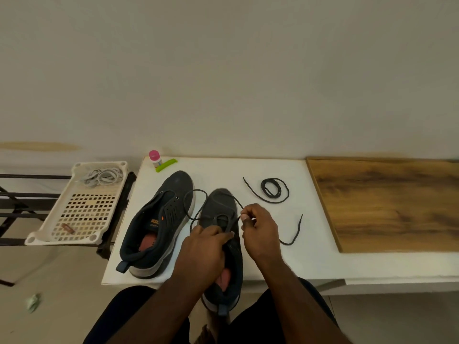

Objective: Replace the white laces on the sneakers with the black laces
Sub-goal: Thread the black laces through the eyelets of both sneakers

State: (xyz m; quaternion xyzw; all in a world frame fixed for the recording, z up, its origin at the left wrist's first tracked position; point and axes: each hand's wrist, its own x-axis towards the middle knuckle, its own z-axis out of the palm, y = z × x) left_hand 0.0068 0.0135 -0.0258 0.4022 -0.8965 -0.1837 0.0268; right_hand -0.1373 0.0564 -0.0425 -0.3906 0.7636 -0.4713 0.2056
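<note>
Two dark grey-blue fabric sneakers are sitting on our white tabletop [273,256], toes pointing away from us. We're working on the right sneaker [221,207], nearest the table's front edge w/ its heel overhanging toward our lap; the left sneaker [159,219] is lying just beside it, unlaced, red insole showing.

Our left hand [203,247] is resting on the right sneaker's tongue area, fingers curled and pinching a thin black lace [196,192] at the upper eyelets. Our right hand [260,227] is hovering just beside the shoe's right side, thumb & forefinger pinching the other end of that same lace, remaining fingers loosely curled. The lace is looping out over the toe and across toward the left sneaker, w/ a tail trailing out to the right on the tabletop.

A second black lace [274,191], partly coiled, is lying on the table beyond our right hand, apart from both shoes.

The white laces [103,176] are lying bundled at the far end of a cream perforated plastic tray [84,214], which is sitting on a black metal rack [15,194] left of the table.

At the table's far edge: a small pink-capped bottle [154,158] touching a lime-green plastic piece [166,165]. A brown wood-grain board [387,204] is covering the table's right part.
</note>
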